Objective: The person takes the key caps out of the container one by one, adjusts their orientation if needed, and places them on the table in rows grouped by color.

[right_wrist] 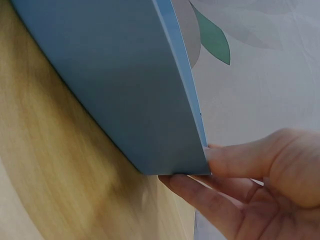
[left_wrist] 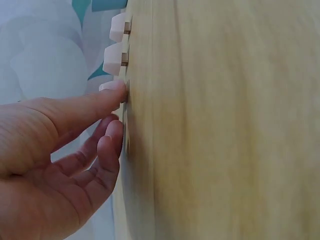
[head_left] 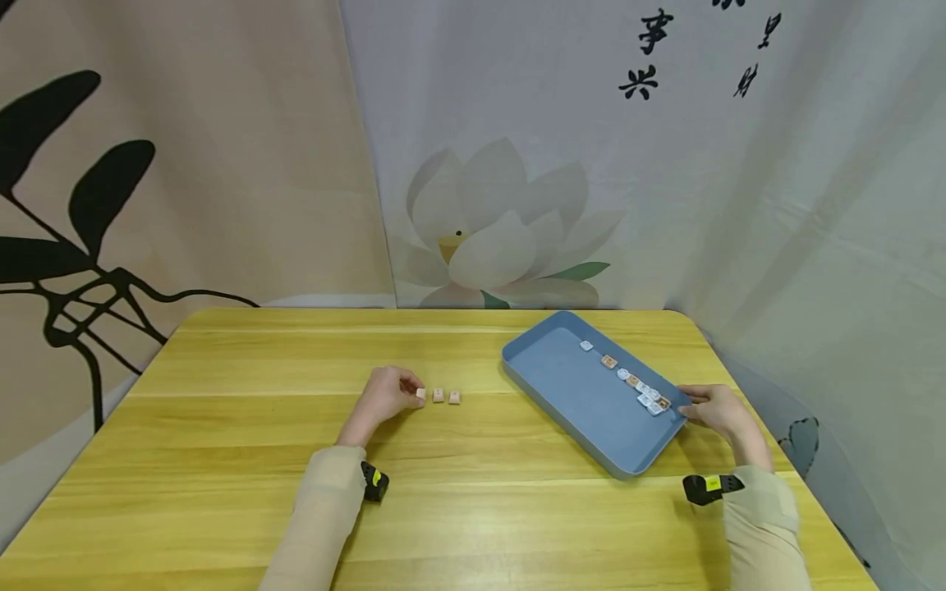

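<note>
Three small pale pink keycaps stand in a short row left of the table's middle. My left hand is at the left end of that row, with thumb and fingers pinching the leftmost keycap. Beside it are the middle keycap and the right keycap; their tapered sides show in the left wrist view. On the right, a shallow blue-grey tray lies at a slant. My right hand grips its right corner, thumb at the rim and fingers against the outer wall.
Several white and brown keycaps lie inside the tray along its far right side, some bunched near the right corner. The wooden table ends at the back against a printed curtain. Black cameras are strapped on both wrists.
</note>
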The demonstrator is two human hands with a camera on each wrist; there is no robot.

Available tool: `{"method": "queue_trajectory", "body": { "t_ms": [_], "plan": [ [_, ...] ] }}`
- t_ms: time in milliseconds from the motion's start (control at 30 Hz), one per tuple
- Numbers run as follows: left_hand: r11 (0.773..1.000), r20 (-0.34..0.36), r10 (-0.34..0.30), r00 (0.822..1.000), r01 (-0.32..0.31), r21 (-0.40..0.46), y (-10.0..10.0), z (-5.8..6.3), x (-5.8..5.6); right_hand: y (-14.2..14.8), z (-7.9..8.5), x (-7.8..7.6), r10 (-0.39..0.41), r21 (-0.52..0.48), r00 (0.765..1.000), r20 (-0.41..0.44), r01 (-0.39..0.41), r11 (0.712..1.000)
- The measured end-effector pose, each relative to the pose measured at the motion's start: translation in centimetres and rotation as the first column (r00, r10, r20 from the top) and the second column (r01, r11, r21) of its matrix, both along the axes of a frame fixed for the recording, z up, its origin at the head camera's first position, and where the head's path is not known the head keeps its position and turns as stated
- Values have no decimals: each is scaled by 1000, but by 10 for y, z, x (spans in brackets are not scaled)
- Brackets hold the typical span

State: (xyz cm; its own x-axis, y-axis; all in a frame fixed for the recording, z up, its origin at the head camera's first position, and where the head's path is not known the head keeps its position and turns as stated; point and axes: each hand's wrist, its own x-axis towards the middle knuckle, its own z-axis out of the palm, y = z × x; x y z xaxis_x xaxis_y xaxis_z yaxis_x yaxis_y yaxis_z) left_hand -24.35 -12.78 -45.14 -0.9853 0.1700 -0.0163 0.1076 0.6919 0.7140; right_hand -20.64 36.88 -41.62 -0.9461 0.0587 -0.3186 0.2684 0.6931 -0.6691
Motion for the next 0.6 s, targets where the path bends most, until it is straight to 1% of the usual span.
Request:
{"method": "queue_trajectory", "body": {
  "t_ms": [400,500,600],
  "plan": [
    [999,-2,-36,999,36,-37,-2,-1,-1,1,-1,0,7,4,1000,-3,-7,1000],
    [999,23,-33,999,34,-28,-4,3,0,0,-1,0,5,7,1000,-7,-5,1000],
    [1000,30,-27,999,28,-10,-3,9,1,0,0,0,-1,13,1000,-8,1,1000]
  ]
}}
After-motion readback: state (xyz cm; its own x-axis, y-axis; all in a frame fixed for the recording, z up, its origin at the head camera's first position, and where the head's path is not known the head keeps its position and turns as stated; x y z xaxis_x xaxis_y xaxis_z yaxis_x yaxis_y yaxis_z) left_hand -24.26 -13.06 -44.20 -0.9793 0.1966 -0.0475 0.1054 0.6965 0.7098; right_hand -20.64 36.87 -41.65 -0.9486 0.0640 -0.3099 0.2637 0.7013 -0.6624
